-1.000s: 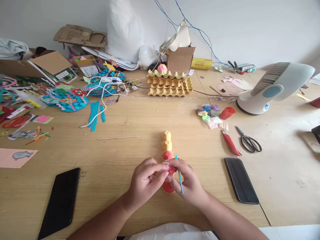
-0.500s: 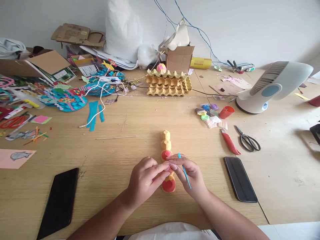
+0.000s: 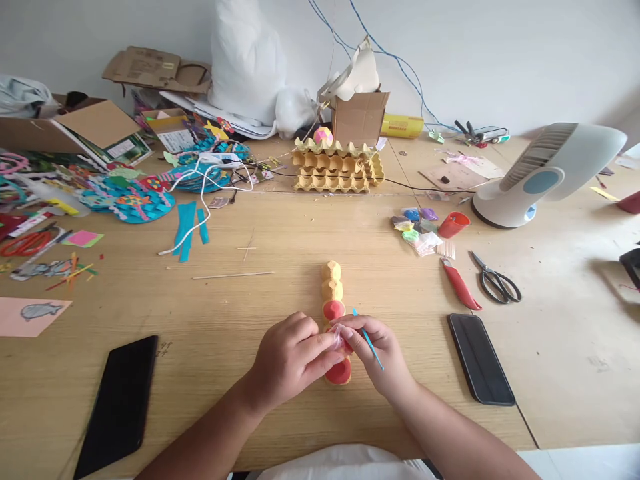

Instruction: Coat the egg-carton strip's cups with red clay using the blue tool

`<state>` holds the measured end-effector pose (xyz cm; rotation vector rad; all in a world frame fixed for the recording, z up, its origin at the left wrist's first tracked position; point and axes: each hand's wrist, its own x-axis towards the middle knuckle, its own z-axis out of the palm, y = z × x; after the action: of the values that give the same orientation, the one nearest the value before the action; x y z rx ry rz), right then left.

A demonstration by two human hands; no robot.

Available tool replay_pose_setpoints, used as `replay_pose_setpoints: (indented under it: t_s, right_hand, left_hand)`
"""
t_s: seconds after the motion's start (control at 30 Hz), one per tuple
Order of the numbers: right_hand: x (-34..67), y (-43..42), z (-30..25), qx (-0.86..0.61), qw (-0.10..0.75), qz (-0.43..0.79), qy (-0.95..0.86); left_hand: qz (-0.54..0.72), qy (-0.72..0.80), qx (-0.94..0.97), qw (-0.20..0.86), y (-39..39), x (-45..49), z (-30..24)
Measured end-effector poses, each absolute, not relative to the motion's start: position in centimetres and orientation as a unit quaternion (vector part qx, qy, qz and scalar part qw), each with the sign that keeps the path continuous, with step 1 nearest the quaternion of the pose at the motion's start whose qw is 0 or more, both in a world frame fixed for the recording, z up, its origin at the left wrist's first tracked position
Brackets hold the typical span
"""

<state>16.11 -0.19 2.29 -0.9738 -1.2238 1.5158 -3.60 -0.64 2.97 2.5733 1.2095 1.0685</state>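
Both hands meet over an egg-carton strip (image 3: 332, 289) of yellow cups, which lies lengthwise away from me with red in some of its cups. My left hand (image 3: 295, 357) pinches a small clear plastic bag (image 3: 339, 337) with something reddish in it. On the other side, the thumb and fingertips of my right hand (image 3: 383, 350) grip the same bag. A thin blue stick-like tool (image 3: 371, 345) is also tucked between the fingers of my right hand. The middle of the strip is hidden behind my hands.
A dark tablet-like slab (image 3: 120, 403) lies at left, a phone (image 3: 481, 359) at right. Beyond the phone are black-handled scissors (image 3: 495, 280), a red-handled knife (image 3: 461, 283), a red cup (image 3: 453, 225) and a fan (image 3: 545, 177). Egg cartons (image 3: 333, 170) stand at the back.
My fingers have shifted slightly on the bag, and more of the clear plastic now shows between them. The blue tool has dropped a little lower in my right hand.
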Motion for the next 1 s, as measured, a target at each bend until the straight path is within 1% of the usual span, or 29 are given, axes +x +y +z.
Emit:
replay_pose_setpoints:
  t_s: [0.07, 0.23, 0.37, 0.6, 0.7, 0.83, 1.0]
  right_hand:
    - [16.1, -0.2, 2.3, -0.406, 0.465, 0.609, -0.498]
    - [15.8, -0.4, 2.0, -0.411, 0.466, 0.615, -0.486]
    - [15.7, -0.5, 1.8, -0.406, 0.468, 0.614, -0.489]
    - [15.8, -0.1, 1.2, -0.422, 0.494, 0.623, -0.436]
    - [15.8, -0.1, 1.1, -0.415, 0.506, 0.624, -0.427]
    - [15.7, -0.2, 1.6, -0.404, 0.507, 0.621, -0.440]
    - [15.8, -0.4, 1.7, -0.387, 0.493, 0.652, -0.427]
  left_hand:
    - [0.344, 0.389, 0.850, 0.087, -0.7, -3.3, 2.8]
    - [0.405, 0.389, 0.817, 0.132, -1.0, -2.2, 2.1]
    - [0.412, 0.390, 0.802, 0.185, -0.9, -1.8, 1.7]
    - [0.490, 0.436, 0.720, 0.224, -0.9, -2.3, 1.9]
    - [0.471, 0.466, 0.699, 0.268, -1.0, -2.4, 2.1]
    - [0.401, 0.489, 0.702, 0.328, -0.9, -2.2, 2.1]
    - [0.384, 0.495, 0.708, 0.327, -0.8, -2.5, 2.2]
